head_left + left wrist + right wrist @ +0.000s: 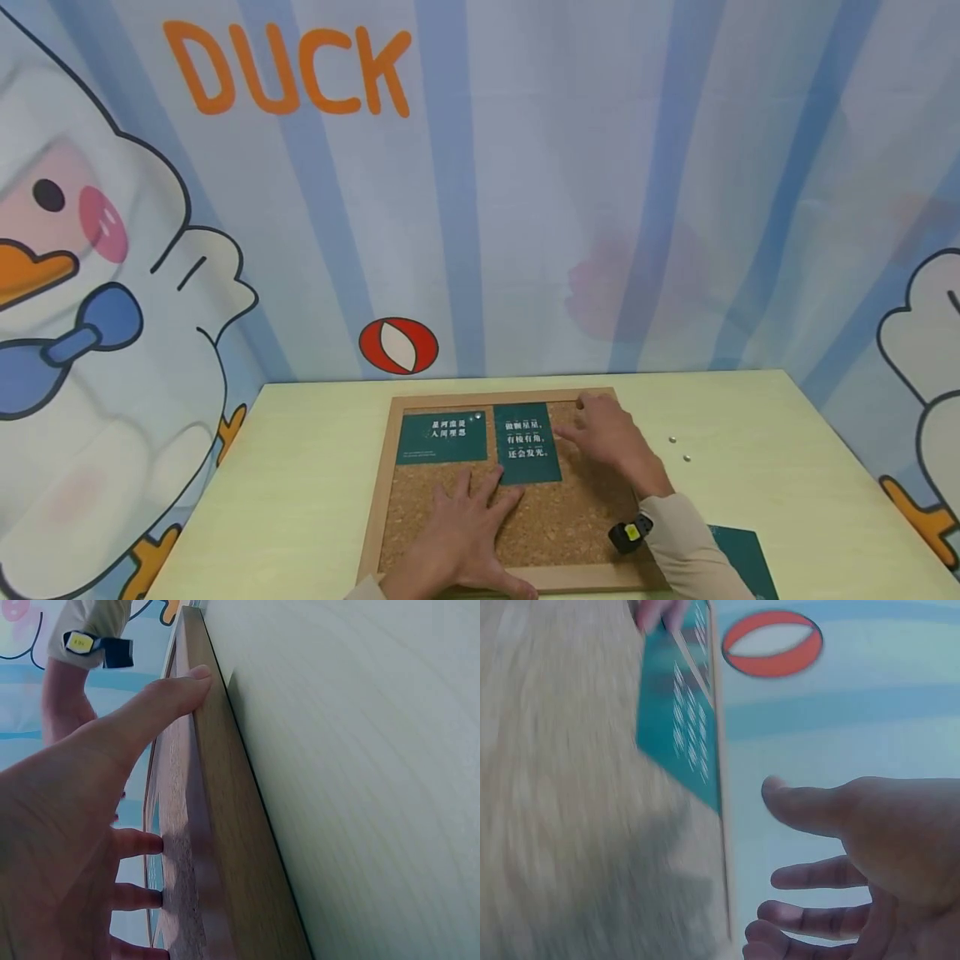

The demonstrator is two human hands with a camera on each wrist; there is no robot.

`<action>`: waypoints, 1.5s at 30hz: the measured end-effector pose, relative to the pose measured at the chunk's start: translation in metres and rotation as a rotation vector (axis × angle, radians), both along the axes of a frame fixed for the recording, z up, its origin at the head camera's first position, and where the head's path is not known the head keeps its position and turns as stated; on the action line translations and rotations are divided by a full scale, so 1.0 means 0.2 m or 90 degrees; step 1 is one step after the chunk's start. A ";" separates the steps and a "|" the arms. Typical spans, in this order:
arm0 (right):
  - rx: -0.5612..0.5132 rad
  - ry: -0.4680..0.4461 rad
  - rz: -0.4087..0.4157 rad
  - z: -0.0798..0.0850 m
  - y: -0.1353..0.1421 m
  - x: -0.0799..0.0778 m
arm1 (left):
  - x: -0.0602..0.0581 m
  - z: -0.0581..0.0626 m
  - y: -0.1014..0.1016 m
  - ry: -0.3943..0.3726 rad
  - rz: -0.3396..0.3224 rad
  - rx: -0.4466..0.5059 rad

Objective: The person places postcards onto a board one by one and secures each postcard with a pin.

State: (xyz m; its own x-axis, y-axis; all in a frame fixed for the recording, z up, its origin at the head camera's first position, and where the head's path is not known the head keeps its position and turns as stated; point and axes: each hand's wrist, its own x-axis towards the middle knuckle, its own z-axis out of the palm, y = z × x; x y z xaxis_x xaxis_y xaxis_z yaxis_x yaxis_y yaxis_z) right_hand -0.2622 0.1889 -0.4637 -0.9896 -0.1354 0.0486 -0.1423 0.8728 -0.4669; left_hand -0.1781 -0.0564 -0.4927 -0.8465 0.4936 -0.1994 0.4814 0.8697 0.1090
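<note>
A wood-framed corkboard (573,525) lies on the table. Across its surface my left hand (467,527) is spread, the fingertips at the lower edge of an upright green card (527,468) with white characters. In the left wrist view, the thumb (176,694) rests on the wooden frame (225,795). My right hand (611,435) is over the board's upper right part, beside that card. The right wrist view shows its fingers (817,919) loosely bent, with nothing between them. A sideways green card (420,442) lies at the board's upper left, a small shiny pin (477,415) at its top right corner.
Two small shiny pins (687,457) lie on the table (757,467) right of the board. Another green card (750,560) is near the right forearm, partly hidden by the sleeve. Behind the table hangs a printed duck backdrop (540,183).
</note>
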 end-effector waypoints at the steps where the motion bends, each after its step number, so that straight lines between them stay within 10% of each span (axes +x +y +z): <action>1: 0.008 0.001 0.000 0.01 0.04 0.00 | 0.00 0.00 0.00 0.000 -0.001 0.000; 18: 0.046 -0.035 -0.010 -0.05 0.73 0.16 | 0.00 0.01 -0.02 -0.024 -0.006 0.016; 45: 0.040 0.003 -0.022 -0.17 0.75 0.17 | -0.02 -0.03 -0.01 -0.015 -0.006 0.045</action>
